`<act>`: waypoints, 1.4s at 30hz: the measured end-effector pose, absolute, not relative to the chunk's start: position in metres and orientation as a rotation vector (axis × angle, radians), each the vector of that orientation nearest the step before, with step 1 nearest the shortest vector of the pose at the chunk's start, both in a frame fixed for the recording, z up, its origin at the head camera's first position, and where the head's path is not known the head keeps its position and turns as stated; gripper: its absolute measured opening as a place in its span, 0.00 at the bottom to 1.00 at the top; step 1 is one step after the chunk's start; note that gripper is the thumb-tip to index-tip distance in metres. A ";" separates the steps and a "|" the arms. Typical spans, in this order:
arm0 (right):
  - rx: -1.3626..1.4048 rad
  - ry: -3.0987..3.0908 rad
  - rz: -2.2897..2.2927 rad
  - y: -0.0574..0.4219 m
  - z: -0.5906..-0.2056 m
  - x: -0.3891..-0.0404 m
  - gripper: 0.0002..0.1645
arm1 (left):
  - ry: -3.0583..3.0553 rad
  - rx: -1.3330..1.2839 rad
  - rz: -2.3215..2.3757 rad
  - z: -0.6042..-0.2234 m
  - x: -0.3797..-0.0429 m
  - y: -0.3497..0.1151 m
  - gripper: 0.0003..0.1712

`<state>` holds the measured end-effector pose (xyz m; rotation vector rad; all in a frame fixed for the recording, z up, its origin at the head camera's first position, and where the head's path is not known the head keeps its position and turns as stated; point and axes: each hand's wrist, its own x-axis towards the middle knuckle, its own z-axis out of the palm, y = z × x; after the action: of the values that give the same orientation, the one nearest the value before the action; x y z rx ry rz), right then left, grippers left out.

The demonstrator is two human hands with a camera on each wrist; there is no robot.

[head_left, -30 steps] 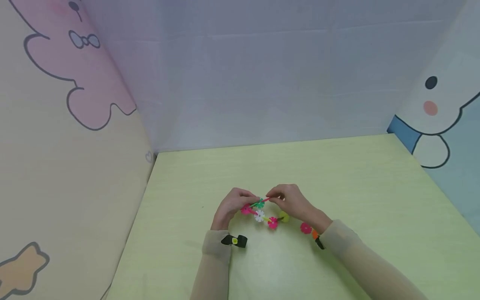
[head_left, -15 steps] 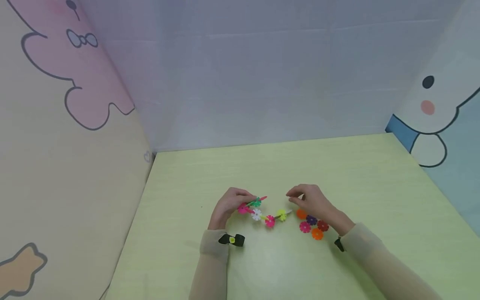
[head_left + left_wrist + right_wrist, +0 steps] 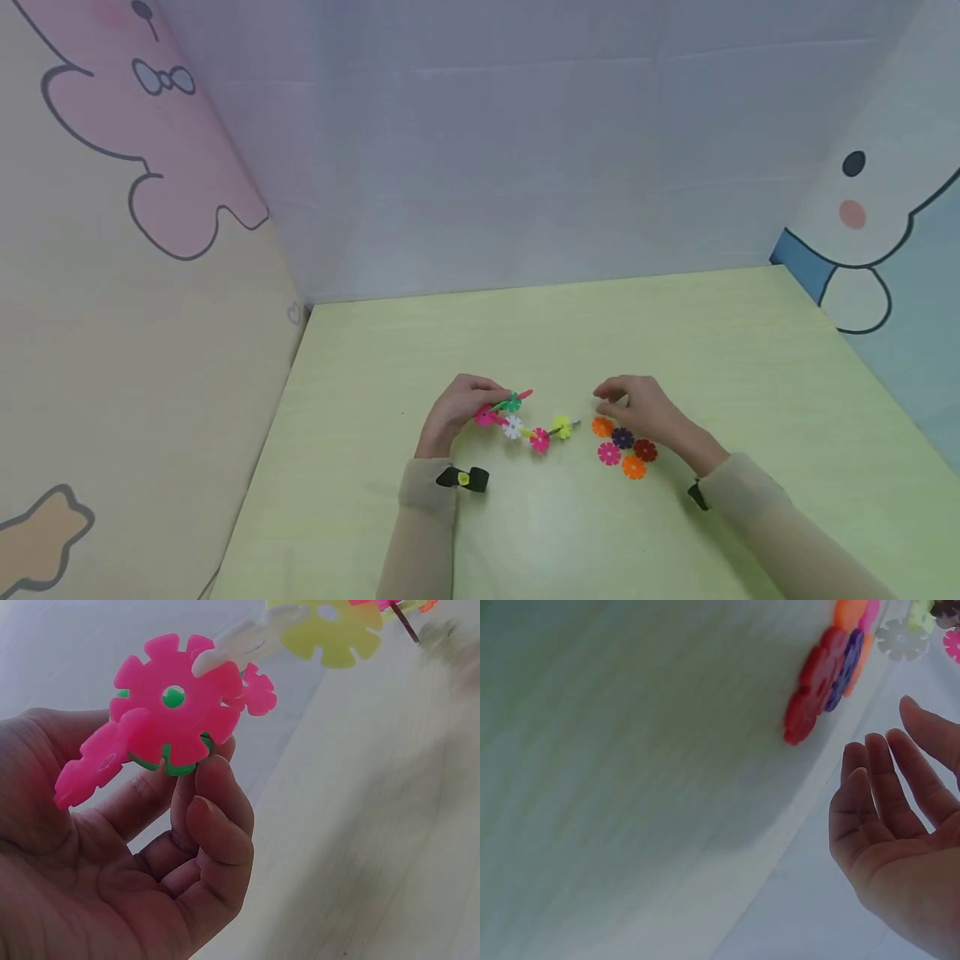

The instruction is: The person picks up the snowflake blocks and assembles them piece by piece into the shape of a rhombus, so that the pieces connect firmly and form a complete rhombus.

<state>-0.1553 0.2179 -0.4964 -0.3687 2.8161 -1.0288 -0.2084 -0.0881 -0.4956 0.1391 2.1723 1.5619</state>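
Observation:
My left hand pinches a chain of linked plastic snowflake discs near its green disc. From there the chain curves through a pink disc, a white disc, another pink disc and a yellow disc. In the left wrist view a large pink disc covers much of the green one at my fingertips. My right hand hovers just above the loose discs, fingers relaxed and thumb apart; the right wrist view shows nothing in it.
Loose discs lie under and beside my right hand: two orange, one purple, one dark red and one pink. The table meets a pale curtain at its back edge.
My right hand has let go of the chain's red end piece and moved right, over the loose discs, uncovering them. My left hand keeps its hold with hardly any movement.

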 end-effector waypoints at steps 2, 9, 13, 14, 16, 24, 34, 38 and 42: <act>-0.344 2.796 -1.014 0.218 -0.497 -0.155 0.14 | 2.166 0.137 1.566 -0.495 -0.208 -0.088 0.12; -0.323 2.760 -0.929 0.221 -0.498 -0.153 0.23 | 2.161 0.135 1.561 -0.492 -0.208 -0.088 0.12; -0.332 2.743 -0.903 0.222 -0.500 -0.151 0.26 | 2.163 0.129 1.561 -0.492 -0.207 -0.088 0.11; -0.332 2.739 -0.904 0.222 -0.500 -0.151 0.26 | 2.164 0.128 1.563 -0.492 -0.208 -0.088 0.11; -0.347 2.732 -0.907 0.222 -0.502 -0.152 0.25 | 2.162 0.125 1.566 -0.493 -0.208 -0.088 0.11; -0.325 2.732 -0.856 0.221 -0.508 -0.154 0.18 | 2.152 0.123 1.571 -0.491 -0.206 -0.088 0.11; -0.294 2.742 -0.929 0.219 -0.505 -0.158 0.12 | 2.148 0.121 1.569 -0.494 -0.207 -0.089 0.11; -0.274 2.770 -0.972 0.220 -0.503 -0.161 0.07 | 2.146 0.122 1.577 -0.496 -0.207 -0.089 0.11; -0.275 2.807 -1.022 0.219 -0.501 -0.167 0.07 | 2.147 0.119 1.579 -0.495 -0.206 -0.089 0.11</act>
<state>-0.1669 0.2190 -0.5007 -0.2752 2.8071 -1.0217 -0.2063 -0.0887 -0.4951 0.1194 2.1466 1.5788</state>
